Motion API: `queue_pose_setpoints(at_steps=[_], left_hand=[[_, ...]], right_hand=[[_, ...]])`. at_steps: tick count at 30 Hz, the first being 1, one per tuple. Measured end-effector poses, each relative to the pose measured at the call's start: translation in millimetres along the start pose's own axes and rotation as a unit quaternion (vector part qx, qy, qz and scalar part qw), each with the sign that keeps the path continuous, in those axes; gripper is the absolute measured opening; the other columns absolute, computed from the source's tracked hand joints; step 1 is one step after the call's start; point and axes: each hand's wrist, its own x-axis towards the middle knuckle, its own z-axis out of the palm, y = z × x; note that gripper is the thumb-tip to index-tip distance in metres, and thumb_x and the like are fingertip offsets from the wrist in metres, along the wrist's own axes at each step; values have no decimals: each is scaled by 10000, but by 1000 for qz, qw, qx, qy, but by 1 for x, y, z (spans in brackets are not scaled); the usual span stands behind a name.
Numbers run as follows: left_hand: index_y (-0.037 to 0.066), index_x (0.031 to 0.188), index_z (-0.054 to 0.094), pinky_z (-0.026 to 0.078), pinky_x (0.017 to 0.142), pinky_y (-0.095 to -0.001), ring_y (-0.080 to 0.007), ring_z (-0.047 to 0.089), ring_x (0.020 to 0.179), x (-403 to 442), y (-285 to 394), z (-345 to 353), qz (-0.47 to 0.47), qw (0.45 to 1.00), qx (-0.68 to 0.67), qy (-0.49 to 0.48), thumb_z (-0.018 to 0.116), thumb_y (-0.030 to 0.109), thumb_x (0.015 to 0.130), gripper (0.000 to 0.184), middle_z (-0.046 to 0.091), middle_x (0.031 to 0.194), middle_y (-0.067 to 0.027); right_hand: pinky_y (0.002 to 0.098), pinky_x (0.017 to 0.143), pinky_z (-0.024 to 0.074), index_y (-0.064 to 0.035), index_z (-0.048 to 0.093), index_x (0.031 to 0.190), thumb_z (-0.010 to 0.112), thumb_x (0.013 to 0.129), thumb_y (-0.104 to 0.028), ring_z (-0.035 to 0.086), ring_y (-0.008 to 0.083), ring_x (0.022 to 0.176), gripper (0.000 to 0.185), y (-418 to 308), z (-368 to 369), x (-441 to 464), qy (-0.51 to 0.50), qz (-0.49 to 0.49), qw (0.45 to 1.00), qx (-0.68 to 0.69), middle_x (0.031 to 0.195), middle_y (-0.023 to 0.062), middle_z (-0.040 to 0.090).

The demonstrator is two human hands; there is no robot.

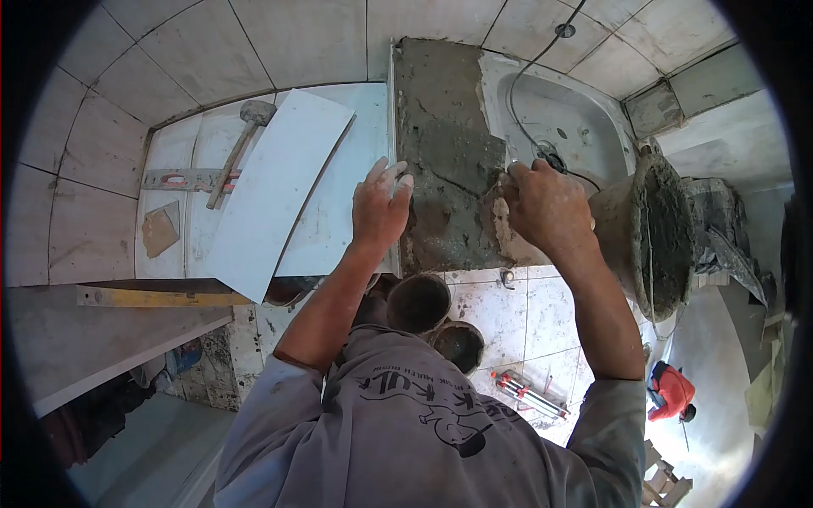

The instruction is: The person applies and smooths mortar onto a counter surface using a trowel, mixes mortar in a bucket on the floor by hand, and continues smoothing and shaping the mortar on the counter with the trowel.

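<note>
"So where does the mortar strip (442,89) lie?"

"Across the worktop (337,196), from its back edge at the wall (313,38) to its front edge. White tiling runs along its left side, and the sink (593,112) sits on its right. Part of the mortar is smooth, part rough."

"And the 2 hands?"

"The left hand (381,207) is spread, fingers parted over the strip's left edge. The right hand (546,203) is curled at the strip's right edge; its own knuckles hide the grip, so I cannot tell what it pinches, if anything."

"Anything crowding them?"

"A dark cable (552,158) drops into the sink and bunches just beside the right hand. A mortar-caked tub (614,212) stands near the right forearm. Leftward, a loose white panel (284,182) lies aslant, 1 corner jutting past the front edge."

"Beyond that?"

"A mallet (257,113), its handle across a red-marked level (174,179), and a broken tile (159,230) near the worktop's left end. Below the front edge, at least 2 buckets (447,298); well apart, a person in red (673,391)."
</note>
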Motion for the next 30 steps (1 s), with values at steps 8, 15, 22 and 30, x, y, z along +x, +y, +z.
queue_pose_setpoints(at_steps=[8,15,22,30], left_hand=[[60,1179,638,224,1078,-590,-355,424,1278,11,-3,6,72,989,125,24,499,342,905,417,464,1363,-209],[97,1182,641,168,1088,-621,-360,362,1321,13,5,6,60,992,114,9,523,333,912,378,443,1378,-197],[65,1161,649,243,1094,-517,-364,405,1293,11,25,-7,114,992,10,49,523,332,924,379,467,1364,-207],[-25,1263,547,327,1064,-354,-266,473,1244,-2,26,-20,4,984,-168,56,487,344,970,474,529,1317,-184]], right_hand=[[481,807,493,-23,629,988,592,858,-293,626,384,913,302,20,13,4,-66,38,990,122,929,224,644],[485,807,487,-53,638,1026,587,866,-297,624,401,916,296,26,21,-2,-83,91,977,176,918,233,649],[435,777,485,-33,635,1075,616,862,-297,638,384,876,340,37,42,-38,-27,132,923,361,879,235,657],[280,630,445,-1,635,1033,605,892,-330,525,118,664,359,59,-6,-108,-6,178,778,603,768,68,595]])
